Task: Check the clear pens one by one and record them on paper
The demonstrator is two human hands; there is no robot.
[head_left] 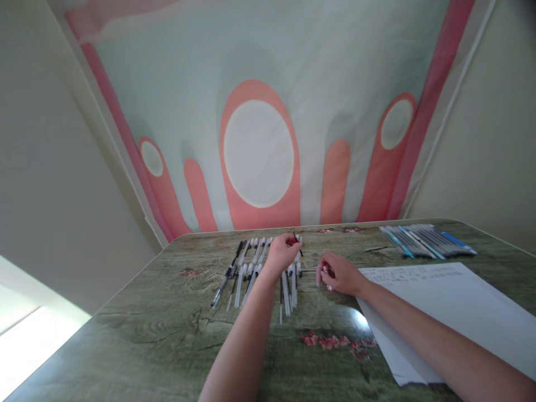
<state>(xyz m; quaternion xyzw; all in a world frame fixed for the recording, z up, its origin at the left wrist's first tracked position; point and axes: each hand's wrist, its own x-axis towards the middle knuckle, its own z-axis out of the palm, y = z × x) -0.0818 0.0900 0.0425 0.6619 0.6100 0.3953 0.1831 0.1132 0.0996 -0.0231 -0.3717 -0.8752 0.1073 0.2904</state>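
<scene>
My left hand [283,252] is above the far right part of the laid-out pen parts. Its fingers pinch a thin dark pen refill [301,252] with a yellowish lower end. To the right of it, my right hand [338,273] rests low over the table with its fingers curled together; what they hold, if anything, I cannot make out. Below and left of my hands lie clear pen barrels [286,293] and thin refills [281,304], side by side. A dark-capped pen [221,287] lies at the row's left end. My left hand and forearm hide part of the rows.
A large white sheet of paper [444,312] with faint writing lies under my right forearm. Behind it is a flat row of blue and grey pens [427,241]. The wood-patterned table [159,324] has printed red flowers and meets a patterned wall covering [192,100].
</scene>
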